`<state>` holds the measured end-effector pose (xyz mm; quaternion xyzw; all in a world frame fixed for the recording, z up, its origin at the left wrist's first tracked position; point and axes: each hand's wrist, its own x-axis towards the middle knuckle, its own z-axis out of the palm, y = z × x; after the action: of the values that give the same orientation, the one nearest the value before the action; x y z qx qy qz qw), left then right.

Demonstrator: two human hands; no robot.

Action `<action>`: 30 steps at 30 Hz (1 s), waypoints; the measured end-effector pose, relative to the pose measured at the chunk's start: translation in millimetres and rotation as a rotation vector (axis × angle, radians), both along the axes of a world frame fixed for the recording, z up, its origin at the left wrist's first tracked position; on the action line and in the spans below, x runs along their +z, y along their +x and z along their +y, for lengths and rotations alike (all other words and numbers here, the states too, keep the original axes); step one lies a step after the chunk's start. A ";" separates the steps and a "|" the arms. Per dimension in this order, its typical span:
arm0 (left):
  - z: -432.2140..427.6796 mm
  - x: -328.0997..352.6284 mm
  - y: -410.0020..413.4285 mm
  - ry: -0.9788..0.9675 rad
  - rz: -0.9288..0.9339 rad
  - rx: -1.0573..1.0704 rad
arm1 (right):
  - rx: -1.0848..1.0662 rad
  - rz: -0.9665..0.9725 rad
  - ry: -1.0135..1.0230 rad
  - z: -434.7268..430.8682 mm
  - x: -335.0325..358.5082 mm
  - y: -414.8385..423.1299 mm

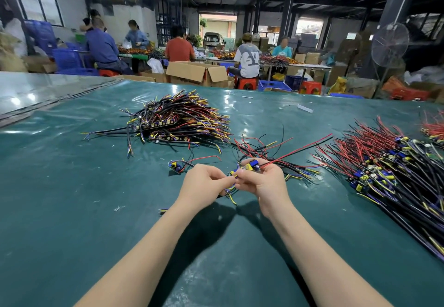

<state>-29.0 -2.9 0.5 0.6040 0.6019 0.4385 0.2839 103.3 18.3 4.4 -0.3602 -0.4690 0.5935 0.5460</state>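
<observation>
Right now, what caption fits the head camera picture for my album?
Left hand and right hand hold a wired circuit board above the green table, beside a wire heap.

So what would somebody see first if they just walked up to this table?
Probably the two hands in the middle: the left hand and the right hand both pinch a small wired board just above the green table cover. Next come the bristling piles of red, black and yellow wires: the right heap along the table's right edge, and the far heap behind the hands, left of centre.
</observation>
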 end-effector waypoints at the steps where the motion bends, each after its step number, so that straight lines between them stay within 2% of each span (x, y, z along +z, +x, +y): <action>1: -0.4 -0.3 -1.1 -0.018 -0.022 -0.020 | -0.014 -0.007 0.004 -0.1 0.5 0.2; 5: -3.3 -1.7 -9.7 -0.122 -0.052 -0.104 | -0.114 0.024 -0.031 3.9 0.5 7.2; 9: -2.2 -1.4 -6.6 0.076 0.319 0.099 | -0.163 0.041 0.007 4.6 2.7 6.7; 10: -1.7 -0.4 -5.9 0.098 0.350 0.134 | -0.161 0.048 0.015 4.0 3.3 5.3; 11: -1.2 0.1 -7.1 0.082 0.318 0.127 | -0.154 0.057 0.017 3.7 3.6 4.4; 14: -4.3 2.1 -15.7 -0.065 0.002 -0.034 | -0.102 0.065 -0.003 3.9 3.0 6.4; 17: -6.2 2.7 -19.6 -0.081 -0.081 -0.097 | -0.083 -0.025 0.012 5.5 0.3 10.4; 19: -6.2 2.1 -19.6 -0.116 -0.050 -0.127 | -0.113 -0.001 0.001 8.2 -0.7 12.7; 22: -5.5 1.0 -25.0 -0.144 0.135 -0.115 | -0.172 0.108 -0.048 14.8 -0.3 20.2; 26: -2.4 0.4 -33.6 0.030 0.270 0.044 | -0.171 0.232 -0.087 20.6 0.1 30.5; 30: -1.0 -3.8 -31.3 0.117 0.320 0.177 | -0.119 0.251 -0.003 17.8 0.2 26.1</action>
<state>-60.3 -3.9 -3.4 0.6263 0.6637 0.3941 0.1093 129.4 36.0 4.7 -0.3111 -0.3738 0.6014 0.6339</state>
